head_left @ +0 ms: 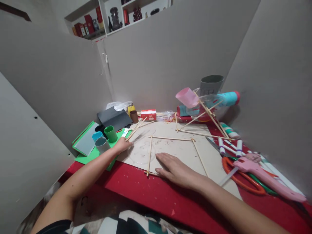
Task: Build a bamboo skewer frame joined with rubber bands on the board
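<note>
Several thin wooden sticks [138, 126] fan upward from my left hand [123, 145], whose fingers are closed round their lower ends. My right hand [173, 167] lies flat, palm down, on the pale board [170, 147]. Around that hand is a four-sided frame of sticks [150, 152], joined at its corners; my right forearm covers part of its near side and lower right corner. Behind it, a larger stick structure [200, 133] with crossed, slanting sticks carries a pink paper tube [187, 97].
At right lie a pink glue gun [262, 174], orange-handled scissors [226, 167] and capped markers [239, 148]. Green sheets [85, 158] with a green paper tube [110, 134] and other tubes stand left. A red-and-white box [148, 115] sits at the back, near grey walls [158, 65].
</note>
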`<act>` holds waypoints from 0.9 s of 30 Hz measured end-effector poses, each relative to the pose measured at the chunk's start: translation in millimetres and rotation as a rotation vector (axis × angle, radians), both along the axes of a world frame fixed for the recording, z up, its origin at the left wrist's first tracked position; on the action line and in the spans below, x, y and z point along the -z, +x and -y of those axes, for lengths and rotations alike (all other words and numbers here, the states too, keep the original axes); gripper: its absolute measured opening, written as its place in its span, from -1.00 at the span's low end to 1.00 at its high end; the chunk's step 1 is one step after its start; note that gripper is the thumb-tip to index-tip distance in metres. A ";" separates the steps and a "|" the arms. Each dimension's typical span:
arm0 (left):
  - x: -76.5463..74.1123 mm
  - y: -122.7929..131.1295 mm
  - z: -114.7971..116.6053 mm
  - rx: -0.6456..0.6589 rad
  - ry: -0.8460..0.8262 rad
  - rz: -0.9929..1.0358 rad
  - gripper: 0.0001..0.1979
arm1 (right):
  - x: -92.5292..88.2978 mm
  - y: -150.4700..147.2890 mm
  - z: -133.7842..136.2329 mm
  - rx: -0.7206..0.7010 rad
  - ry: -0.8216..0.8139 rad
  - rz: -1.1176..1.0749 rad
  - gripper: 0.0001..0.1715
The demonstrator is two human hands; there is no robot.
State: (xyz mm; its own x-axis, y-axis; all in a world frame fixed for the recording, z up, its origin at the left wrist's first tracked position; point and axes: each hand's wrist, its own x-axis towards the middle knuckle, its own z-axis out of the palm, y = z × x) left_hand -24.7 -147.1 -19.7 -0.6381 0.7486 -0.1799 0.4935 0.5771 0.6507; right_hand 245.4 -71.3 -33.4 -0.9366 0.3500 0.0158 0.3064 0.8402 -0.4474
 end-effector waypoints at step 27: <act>-65.8 -25.1 -23.7 -0.034 0.433 -0.059 -0.88 | 18.4 -4.4 -3.4 -0.031 0.094 0.008 -0.30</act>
State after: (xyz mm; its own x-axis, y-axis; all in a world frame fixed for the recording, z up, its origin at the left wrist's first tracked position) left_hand -49.8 -123.5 46.1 -0.6637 0.7251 0.1834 0.5224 0.2740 0.8075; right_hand 241.0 -68.0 -51.7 -0.9473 0.3179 0.0399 0.2825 0.8874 -0.3642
